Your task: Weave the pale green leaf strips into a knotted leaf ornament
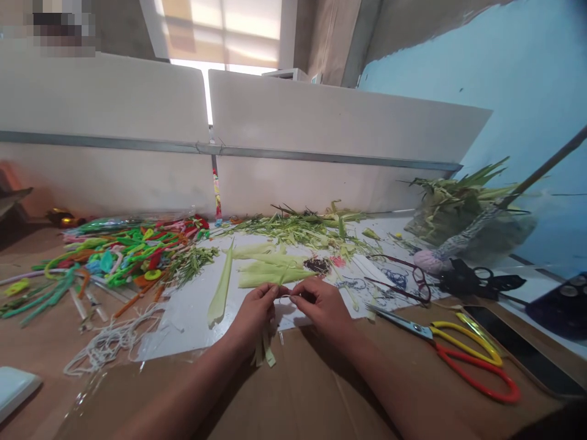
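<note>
My left hand (257, 311) is closed around a small bundle of pale green leaf strips (265, 353), whose ends hang down below the fist. My right hand (321, 304) pinches a thin white string (287, 297) that runs across to the left hand's fingertips. The two hands nearly touch above the edge of a white sheet (183, 311). Flat green leaf pieces (270, 269) lie on the sheet just beyond the hands.
Scissors with red and yellow handles (458, 351) lie to the right, beside a dark phone (523, 348). Colourful pipe cleaners (123, 253) are heaped at left, white cord (110, 339) in front of them. Glasses (408, 275), black scissors (477, 281) and a leaf bundle (463, 201) sit at far right.
</note>
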Available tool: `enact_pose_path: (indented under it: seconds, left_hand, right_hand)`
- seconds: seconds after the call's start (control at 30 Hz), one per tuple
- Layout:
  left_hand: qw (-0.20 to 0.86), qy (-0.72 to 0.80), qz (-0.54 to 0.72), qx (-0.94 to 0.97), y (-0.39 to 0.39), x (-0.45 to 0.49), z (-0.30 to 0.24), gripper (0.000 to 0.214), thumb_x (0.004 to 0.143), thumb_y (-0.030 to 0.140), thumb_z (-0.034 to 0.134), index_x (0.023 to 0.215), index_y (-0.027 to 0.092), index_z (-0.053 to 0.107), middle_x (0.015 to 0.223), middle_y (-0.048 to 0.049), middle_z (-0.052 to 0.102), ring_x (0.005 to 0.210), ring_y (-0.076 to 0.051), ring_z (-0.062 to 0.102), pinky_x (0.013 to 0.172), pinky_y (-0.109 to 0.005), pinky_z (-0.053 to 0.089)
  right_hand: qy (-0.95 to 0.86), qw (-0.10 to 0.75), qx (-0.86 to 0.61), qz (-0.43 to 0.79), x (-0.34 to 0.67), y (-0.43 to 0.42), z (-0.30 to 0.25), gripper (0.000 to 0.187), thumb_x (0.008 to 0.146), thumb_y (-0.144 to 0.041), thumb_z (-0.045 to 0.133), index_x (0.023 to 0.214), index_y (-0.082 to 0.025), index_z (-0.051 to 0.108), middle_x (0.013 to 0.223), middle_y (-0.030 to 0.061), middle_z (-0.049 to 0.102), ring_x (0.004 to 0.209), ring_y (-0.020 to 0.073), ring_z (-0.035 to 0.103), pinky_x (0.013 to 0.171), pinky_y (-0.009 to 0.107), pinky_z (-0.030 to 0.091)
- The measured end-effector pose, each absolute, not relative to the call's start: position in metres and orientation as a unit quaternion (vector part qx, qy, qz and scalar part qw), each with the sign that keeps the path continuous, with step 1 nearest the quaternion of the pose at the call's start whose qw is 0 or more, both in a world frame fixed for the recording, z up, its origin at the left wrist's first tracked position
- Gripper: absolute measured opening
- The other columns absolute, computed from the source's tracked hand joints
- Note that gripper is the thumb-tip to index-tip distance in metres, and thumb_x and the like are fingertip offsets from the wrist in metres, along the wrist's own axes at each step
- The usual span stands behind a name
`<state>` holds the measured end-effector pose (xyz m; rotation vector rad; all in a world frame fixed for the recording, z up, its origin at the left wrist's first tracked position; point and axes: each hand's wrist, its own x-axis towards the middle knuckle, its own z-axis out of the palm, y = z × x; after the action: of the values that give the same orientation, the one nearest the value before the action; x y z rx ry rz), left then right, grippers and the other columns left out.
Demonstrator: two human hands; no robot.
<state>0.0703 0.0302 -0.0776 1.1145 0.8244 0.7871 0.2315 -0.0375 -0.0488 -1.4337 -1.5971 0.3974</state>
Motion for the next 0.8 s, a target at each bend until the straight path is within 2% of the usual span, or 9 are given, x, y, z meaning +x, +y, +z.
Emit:
enact_pose_path:
  seconds: [0.1, 0.23, 0.3, 0.37, 0.47, 0.63, 0.8]
  left_hand:
    - [0.727, 0.359, 0.324, 0.487, 0.026, 0.071, -0.076, 0.048, 0.071, 0.061, 0.075, 0.087, 0.017, 0.068, 0.050, 0.0092, 0.040, 0.040, -0.007, 0.026, 0.042, -0.021, 0.023]
    - [0.731, 0.335, 0.316, 0.503, 0.024, 0.071, -0.073, 0.045, 0.073, 0.059, 0.075, 0.083, 0.017, 0.064, 0.066, 0.0032, 0.057, 0.041, -0.005, 0.030, 0.041, -0.021, 0.026]
    - [0.727, 0.332, 0.314, 0.512, 0.025, 0.071, -0.073, 0.046, 0.072, 0.061, 0.076, 0.077, 0.018, 0.061, 0.061, 0.0048, 0.052, 0.041, -0.005, 0.031, 0.042, -0.021, 0.025]
    - [0.713, 0.341, 0.312, 0.528, 0.026, 0.070, -0.073, 0.044, 0.073, 0.060, 0.074, 0.075, 0.018, 0.061, 0.054, 0.0079, 0.041, 0.042, -0.007, 0.030, 0.043, -0.021, 0.023]
    - [0.653, 0.364, 0.320, 0.583, 0.028, 0.069, -0.073, 0.037, 0.081, 0.055, 0.067, 0.081, 0.019, 0.069, 0.054, 0.0055, 0.041, 0.046, -0.011, 0.034, 0.046, -0.023, 0.025]
    - [0.489, 0.378, 0.345, 0.706, 0.031, 0.067, -0.071, 0.026, 0.089, 0.038, 0.056, 0.071, 0.022, 0.068, 0.073, -0.0049, 0.065, 0.073, -0.022, 0.058, 0.067, -0.028, 0.040]
    - [0.363, 0.363, 0.291, 0.807, 0.029, 0.064, -0.068, 0.026, 0.093, 0.030, 0.049, 0.077, 0.023, 0.067, 0.082, -0.0046, 0.067, 0.081, -0.024, 0.060, 0.074, -0.030, 0.040]
  right_hand:
    - [-0.646, 0.472, -0.580, 0.152, 0.232, -0.038, -0.047, 0.010, 0.086, -0.022, 0.067, 0.077, -0.023, 0.072, 0.078, 0.0045, 0.069, 0.076, 0.0220, 0.062, 0.069, 0.032, 0.043]
    - [-0.636, 0.483, -0.584, 0.144, 0.233, -0.037, -0.048, 0.010, 0.085, -0.023, 0.068, 0.076, -0.023, 0.073, 0.077, 0.0051, 0.069, 0.075, 0.0228, 0.062, 0.068, 0.033, 0.044]
    - [-0.637, 0.484, -0.584, 0.140, 0.233, -0.036, -0.049, 0.010, 0.086, -0.024, 0.068, 0.076, -0.023, 0.073, 0.077, 0.0047, 0.069, 0.075, 0.0224, 0.063, 0.069, 0.033, 0.044]
    - [-0.637, 0.482, -0.584, 0.143, 0.234, -0.036, -0.050, 0.009, 0.086, -0.023, 0.069, 0.078, -0.023, 0.073, 0.077, 0.0040, 0.069, 0.075, 0.0216, 0.062, 0.069, 0.032, 0.044]
    - [-0.633, 0.477, -0.592, 0.146, 0.235, -0.036, -0.049, 0.008, 0.086, -0.021, 0.069, 0.079, -0.023, 0.073, 0.076, 0.0025, 0.068, 0.070, 0.0196, 0.061, 0.066, 0.030, 0.043]
    - [-0.667, 0.424, -0.600, 0.124, 0.239, -0.039, -0.044, 0.011, 0.085, -0.014, 0.067, 0.079, -0.022, 0.071, 0.080, 0.0022, 0.066, 0.075, 0.0196, 0.061, 0.068, 0.030, 0.042]
    - [-0.705, 0.398, -0.579, 0.097, 0.245, -0.043, -0.037, 0.012, 0.090, -0.017, 0.064, 0.084, -0.023, 0.072, 0.086, 0.0037, 0.066, 0.077, 0.0196, 0.061, 0.070, 0.031, 0.041]
